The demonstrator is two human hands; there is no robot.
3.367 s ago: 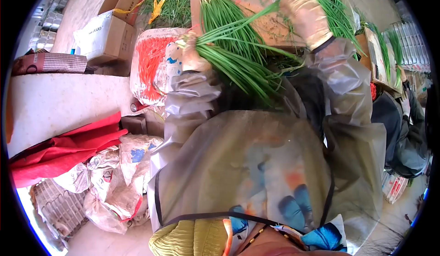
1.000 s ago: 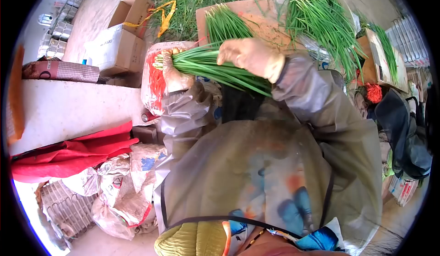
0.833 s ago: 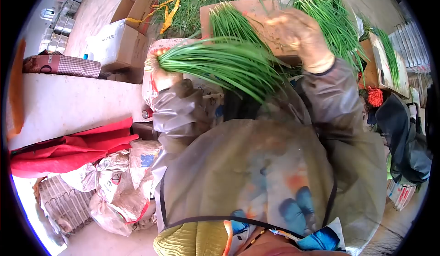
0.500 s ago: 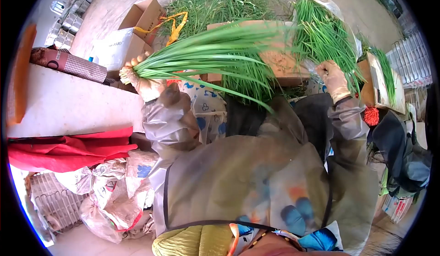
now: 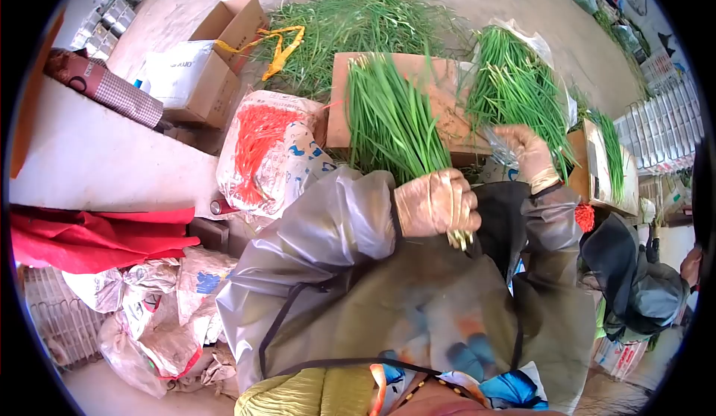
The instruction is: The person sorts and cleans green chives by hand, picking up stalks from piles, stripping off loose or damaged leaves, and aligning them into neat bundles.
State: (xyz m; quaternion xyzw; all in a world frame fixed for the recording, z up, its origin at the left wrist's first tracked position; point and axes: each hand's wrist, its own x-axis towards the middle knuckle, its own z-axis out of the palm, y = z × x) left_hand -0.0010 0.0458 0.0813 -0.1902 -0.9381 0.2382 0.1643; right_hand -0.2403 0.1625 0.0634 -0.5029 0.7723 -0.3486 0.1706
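My left hand (image 5: 432,203), in a pale glove, is closed around the lower stems of a bunch of chives (image 5: 391,118). The pale stem ends stick out below the fist, in front of my apron, and the leaves fan up and away over a brown board (image 5: 339,103). At the board's right end my right hand (image 5: 528,153), gloved too, has its fingers curled in. A piece of clear, shiny plastic (image 5: 503,143) shows at its fingertips. Just beyond this hand lies a large heap of chives (image 5: 514,80) on a white sheet.
Loose green leaves (image 5: 365,17) are piled on the floor behind the board. To the left are a sack with red ties (image 5: 261,144), an open cardboard box (image 5: 195,80) and a white tabletop (image 5: 112,155). Another carton of chives (image 5: 608,155) stands at right.
My left hand has swung the chives from the far left to the front of my body, turning the leaves away from me. The red ties are now uncovered. My right hand has dropped slightly.
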